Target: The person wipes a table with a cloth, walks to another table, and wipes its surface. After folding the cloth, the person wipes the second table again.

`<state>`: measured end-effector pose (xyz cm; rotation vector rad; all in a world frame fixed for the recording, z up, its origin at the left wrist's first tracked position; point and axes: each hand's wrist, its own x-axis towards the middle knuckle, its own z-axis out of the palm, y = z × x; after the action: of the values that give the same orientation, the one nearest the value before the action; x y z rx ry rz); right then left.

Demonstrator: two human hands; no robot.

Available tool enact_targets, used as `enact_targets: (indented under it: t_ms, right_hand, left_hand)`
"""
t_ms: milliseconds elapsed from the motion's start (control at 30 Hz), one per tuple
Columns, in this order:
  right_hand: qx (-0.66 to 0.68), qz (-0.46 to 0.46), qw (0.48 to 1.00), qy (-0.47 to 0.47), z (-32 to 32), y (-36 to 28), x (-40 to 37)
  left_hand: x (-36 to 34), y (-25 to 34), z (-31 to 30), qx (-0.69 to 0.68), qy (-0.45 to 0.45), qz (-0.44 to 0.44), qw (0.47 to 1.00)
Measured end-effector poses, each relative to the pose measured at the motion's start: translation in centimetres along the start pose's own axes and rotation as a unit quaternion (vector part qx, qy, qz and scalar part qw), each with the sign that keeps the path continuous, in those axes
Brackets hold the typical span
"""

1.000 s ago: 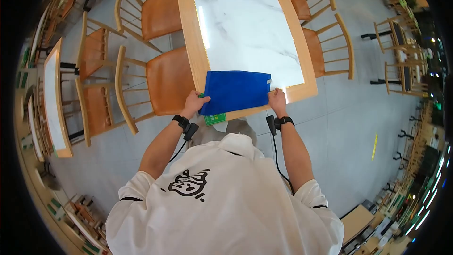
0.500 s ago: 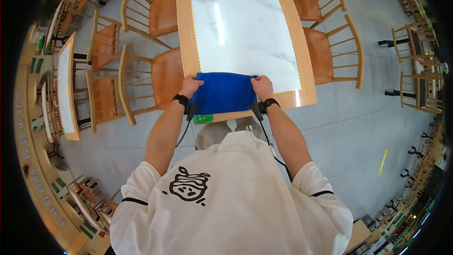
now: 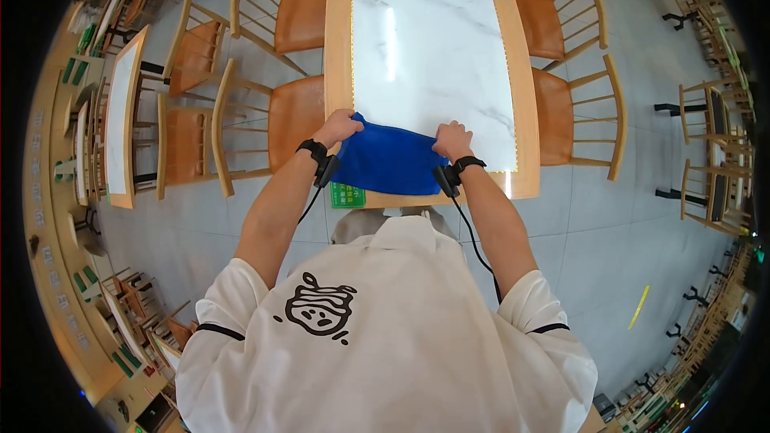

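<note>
A blue cloth [image 3: 389, 162] is stretched between my two hands over the near end of a table [image 3: 433, 56] with a white marble-patterned top and wooden border. Its upper left corner is pinched in my left hand [image 3: 342, 126], beside the table's left border. My right hand [image 3: 453, 139] grips the upper right corner, with part of the fingers hidden from view. The cloth slopes down toward the right and its lower edge reaches the table's near edge. A black band with a cabled device sits on each wrist.
A green sign [image 3: 348, 196] lies at the near left corner of the table, partly under the cloth. Chairs with orange seats stand along both sides, such as the near left chair [image 3: 297, 116] and the near right chair [image 3: 553, 116]. Another table [image 3: 122, 124] is further left.
The cloth has gone from nearly level to slanted, its left corner now higher than its right. My hands still hold it. The table and chairs have shifted in view as the camera moved.
</note>
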<state>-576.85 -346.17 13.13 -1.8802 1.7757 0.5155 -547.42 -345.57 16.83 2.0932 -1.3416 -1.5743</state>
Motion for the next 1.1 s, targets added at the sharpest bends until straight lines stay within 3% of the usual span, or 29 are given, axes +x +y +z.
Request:
enact_targets:
  t_ms: [167,300,333,500,567,700,833,900,967,1100]
  right_hand:
    - [-0.012,-0.064,0.997,0.028,1.7,0.4,-0.8]
    - [0.098,-0.08,0.991,0.05,0.0,1.7,-0.4]
    - [0.146,-0.088,0.982,0.086,-1.4,2.2,0.2]
    - [0.269,-0.139,0.931,0.206,-13.1,3.0,-0.6]
    - [0.289,-0.152,0.918,0.225,-17.8,2.6,-3.0]
    - [0.272,-0.192,0.908,0.256,-21.4,2.8,-6.8]
    - [0.207,-0.23,0.905,0.292,-17.8,3.4,-8.7]
    - [0.221,-0.226,0.915,0.248,-14.1,4.0,-9.3]
    - [0.191,-0.273,0.906,0.26,-10.0,4.8,-9.8]
    - [0.203,-0.221,0.946,0.124,-4.8,5.6,-11.8]
  left_hand:
    - [-0.2,-1.5,-0.5,0.005,-0.024,0.026,0.999]
    - [0.0,-0.6,-2.2,0.097,0.083,0.094,0.987]
    - [0.4,0.0,-3.0,0.137,0.12,0.12,0.976]
    - [-0.7,7.3,-8.3,0.031,0.167,0.174,0.97]
    - [-3.4,10.8,-9.8,-0.117,0.137,0.185,0.966]
    - [-7.3,11.8,-10.6,-0.117,0.168,0.248,0.947]
    - [-9.7,7.1,-6.7,-0.098,0.195,0.266,0.939]
    - [-9.3,2.3,-3.8,-0.025,0.208,0.323,0.923]
    - [-10.0,-2.0,-1.2,0.021,0.174,0.274,0.946]
    - [-12.7,-7.3,2.9,0.017,0.138,0.219,0.966]
